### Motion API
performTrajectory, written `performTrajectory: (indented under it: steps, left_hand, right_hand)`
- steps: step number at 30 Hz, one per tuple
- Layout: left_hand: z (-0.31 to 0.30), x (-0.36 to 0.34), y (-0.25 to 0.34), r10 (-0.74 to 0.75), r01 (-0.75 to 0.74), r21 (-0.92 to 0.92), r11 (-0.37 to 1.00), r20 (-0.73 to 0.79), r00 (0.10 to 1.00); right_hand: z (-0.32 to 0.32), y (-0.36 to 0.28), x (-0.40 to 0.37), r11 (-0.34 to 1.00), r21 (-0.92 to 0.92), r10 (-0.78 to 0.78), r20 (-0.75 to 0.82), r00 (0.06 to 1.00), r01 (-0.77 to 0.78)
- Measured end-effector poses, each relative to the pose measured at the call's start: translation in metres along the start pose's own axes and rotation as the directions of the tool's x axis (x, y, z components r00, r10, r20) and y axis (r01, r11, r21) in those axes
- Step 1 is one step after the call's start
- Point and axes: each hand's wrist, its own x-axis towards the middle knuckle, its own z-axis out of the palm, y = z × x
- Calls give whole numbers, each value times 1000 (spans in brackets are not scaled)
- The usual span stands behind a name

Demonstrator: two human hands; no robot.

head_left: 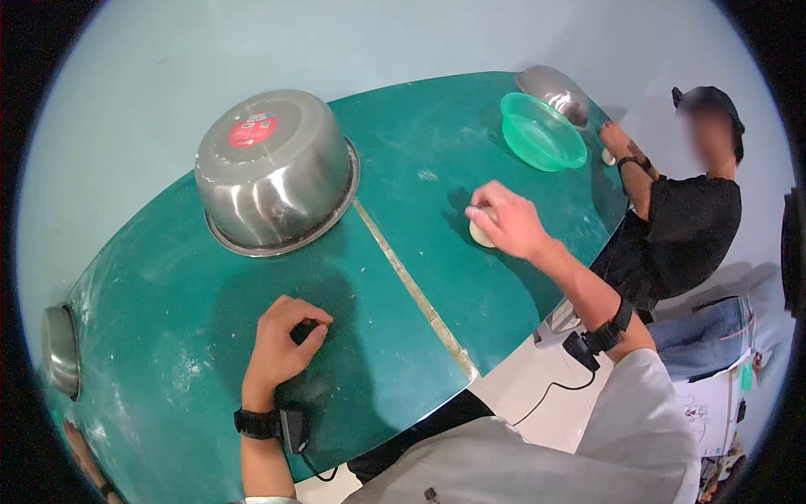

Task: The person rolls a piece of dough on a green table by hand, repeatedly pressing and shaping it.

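Note:
My right hand (512, 223) is closed over a round, pale piece of dough (481, 234) on the green table, its fingers curled along the top and side. Part of the dough is hidden under the palm. To the left, my left hand (281, 340) hovers at the table with fingers loosely bent and the thumb a little apart from the index finger; nothing shows between them. Beyond the left hand, a large steel bowl (273, 181) lies upside down with a red sticker on its base.
The green table (411, 286) carries a pale seam strip (411, 290) and white powder smears. A green plastic basin (541, 139) and a steel bowl (558, 91) stand at the far right; another steel bowl (60, 353) is at the left edge. A co-worker's hand (615, 139) works at right with pale dough (608, 157).

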Motion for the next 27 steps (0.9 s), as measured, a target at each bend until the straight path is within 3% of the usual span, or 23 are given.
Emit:
performTrajectory:
  steps: [2, 4, 6, 10, 12, 16, 18, 19, 20, 22, 23, 25, 26, 27]
  left_hand:
    - [0, 0, 3, -3, 3, -44, 999, -9, 1000]
    - [0, 1, 1, 4, -4, -38, 999, -12, 1000]
    - [1, 3, 1, 4, -4, -31, 999, -8, 1000]
    - [-2, 5, 8, -35, 36, -29, 999, 7, 999]
    - [1, 6, 8, -51, 51, -22, 998, 11, 999]
    - [0, 6, 7, -28, 28, -28, 999, 2, 1000]
    - [1, 4, 6, -17, 17, -20, 1000, -2, 1000]
    - [1, 3, 5, -15, 15, -20, 1000, -10, 1000]
    - [1, 2, 5, -15, 14, -25, 1000, -19, 1000]
    - [0, 1, 4, -27, 26, -9, 1000, -18, 999]
    - [1, 0, 4, -48, 48, 3, 999, -5, 999]
    - [2, 0, 3, -45, 45, -16, 999, -7, 999]
    - [2, 0, 2, -47, 46, -29, 999, -17, 999]
    - [1, 0, 1, -44, 44, -27, 999, -14, 999]
  right_hand:
    - [9, -1, -3, 979, 14, -202, -45, 978, 203]
    - [15, 5, -3, 976, 8, -219, 5, 976, 219]
    - [26, 11, 12, 972, -191, -121, 74, 990, 133]
    - [46, 10, 54, 966, -257, 26, 122, 992, 6]
    - [51, 15, 70, 958, -125, 259, 3, 966, -256]
    - [57, 33, 79, 915, 12, 402, -131, 906, -404]
    - [68, 43, 74, 854, 319, 497, -265, 826, -411]
    - [53, 37, 68, 696, 531, 640, -154, 753, -483]
    - [51, 52, 60, 698, 537, 638, -166, 752, -474]
    - [51, 77, 43, 133, 835, 805, 224, 550, -534]
    - [49, 79, 31, 138, 833, 805, 221, 551, -535]
    - [30, 48, -6, 241, 859, 649, 202, 733, -451]
    - [25, 42, -17, 242, 861, 650, 200, 734, -448]
    - [19, 41, -29, 557, 765, 457, 43, 889, -323]
